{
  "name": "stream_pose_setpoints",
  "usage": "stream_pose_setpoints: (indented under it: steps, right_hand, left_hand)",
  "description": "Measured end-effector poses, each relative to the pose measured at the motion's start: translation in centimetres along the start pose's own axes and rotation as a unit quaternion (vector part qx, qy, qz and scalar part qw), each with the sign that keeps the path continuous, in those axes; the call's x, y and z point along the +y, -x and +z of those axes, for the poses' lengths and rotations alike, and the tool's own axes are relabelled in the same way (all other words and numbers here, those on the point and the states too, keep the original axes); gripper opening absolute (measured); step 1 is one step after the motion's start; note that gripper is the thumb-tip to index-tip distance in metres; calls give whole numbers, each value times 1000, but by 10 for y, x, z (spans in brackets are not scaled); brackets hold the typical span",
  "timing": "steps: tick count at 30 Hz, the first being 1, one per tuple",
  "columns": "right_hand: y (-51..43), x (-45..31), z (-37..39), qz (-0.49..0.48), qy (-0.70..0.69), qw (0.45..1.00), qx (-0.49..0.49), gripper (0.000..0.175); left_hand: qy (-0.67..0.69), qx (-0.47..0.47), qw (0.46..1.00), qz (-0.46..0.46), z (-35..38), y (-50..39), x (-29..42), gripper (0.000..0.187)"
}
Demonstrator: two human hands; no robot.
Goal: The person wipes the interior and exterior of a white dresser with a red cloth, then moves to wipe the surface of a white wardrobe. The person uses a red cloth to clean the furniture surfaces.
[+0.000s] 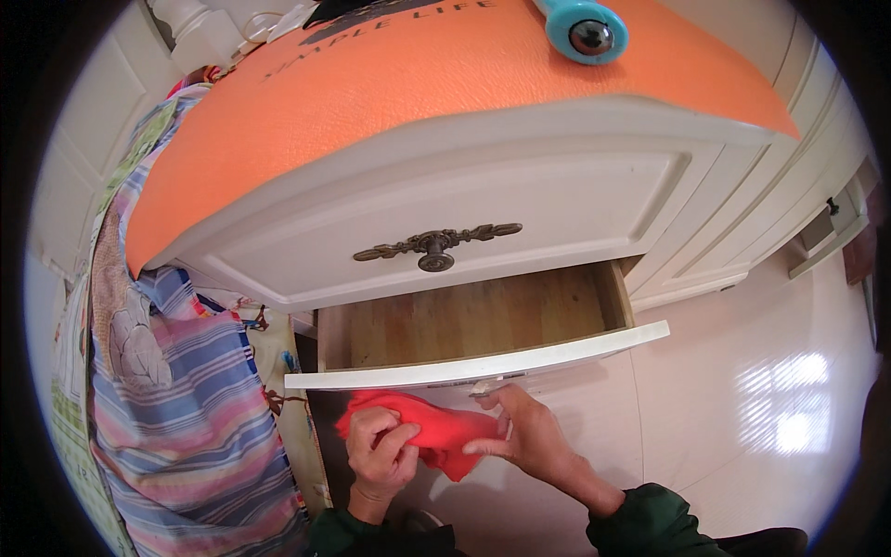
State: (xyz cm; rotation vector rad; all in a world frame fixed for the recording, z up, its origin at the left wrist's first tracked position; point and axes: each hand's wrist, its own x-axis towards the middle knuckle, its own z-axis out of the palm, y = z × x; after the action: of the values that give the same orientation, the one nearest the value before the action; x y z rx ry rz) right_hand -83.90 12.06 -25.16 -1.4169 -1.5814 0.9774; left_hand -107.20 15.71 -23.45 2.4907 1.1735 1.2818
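Observation:
A red cloth (445,428) hangs just below the front of a pulled-out wooden drawer (480,320). My left hand (383,445) grips the cloth between its thumb and curled fingers. At the cloth's other end, my right hand (525,432) has its thumb and fingers spread, the fingertips close to the lower drawer's knob (487,386); whether they touch the knob or the cloth cannot be told. The lower drawer's wooden bottom is bare where it shows. Above it, the upper drawer front (529,195) is closed and bears an ornate dark metal knob (436,252).
An orange leathery cover (390,104) lies on the cabinet top, with a light-blue object (588,31) with a round dark end on it. Striped fabric (188,404) hangs at the left. A pale, glossy floor (703,390) reaches to the right.

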Motion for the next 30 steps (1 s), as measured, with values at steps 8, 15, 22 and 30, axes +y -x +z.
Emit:
stream_pose_setpoints:
  steps: [8, 15, 22, 30]
  right_hand:
    - [12, -42, -31, -89, 221, 971, -10, 37]
    - [18, -66, -78, -66, 262, 949, 161, 35]
    - [14, -40, -99, -63, 257, 927, 265, 35]
    - [-14, -1, -88, -142, 184, 895, 382, 37]
  left_hand:
    - [26, 17, 999, 34, -3, -16, 15, 38]
    - [57, -3, 992, 117, 5, -42, 33, 48]
    - [1, -19, 985, 173, 27, -72, 53, 46]
    - [-30, -83, 978, 189, 41, -97, 50, 45]
